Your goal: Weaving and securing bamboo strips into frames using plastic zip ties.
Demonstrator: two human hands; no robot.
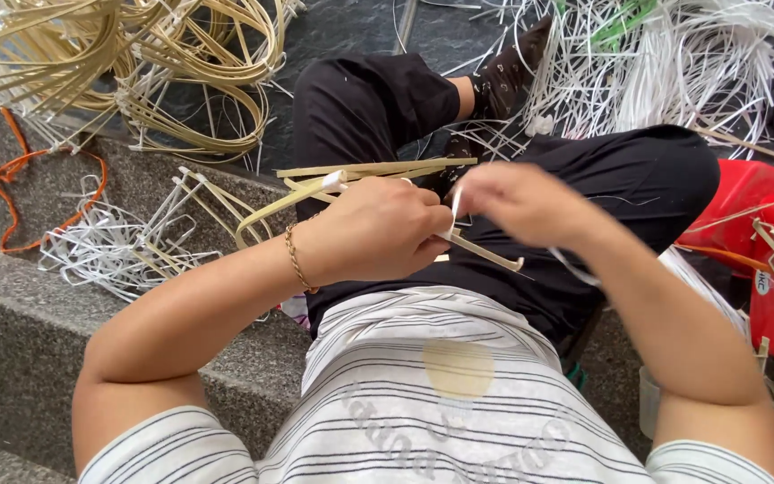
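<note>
My left hand [374, 229] is closed around a bundle of flat tan bamboo strips [365, 170] that bend out to the left and right above my lap. A thin gold bracelet [295, 258] circles that wrist. My right hand [517, 202] is pinched on a white plastic strip [455, 204] that stands up between the two hands and wraps the bamboo. A short end of the bamboo [490, 255] pokes out below my right hand. Both hands hover over my black trousers [647, 179].
Loops of tan bamboo strips [163, 72] lie at the upper left. White plastic strips [114, 246] are heaped on the grey stone step [20, 314], another pile [674, 63] at upper right. An orange cord [2, 184] lies left. A red container [759, 202] sits right.
</note>
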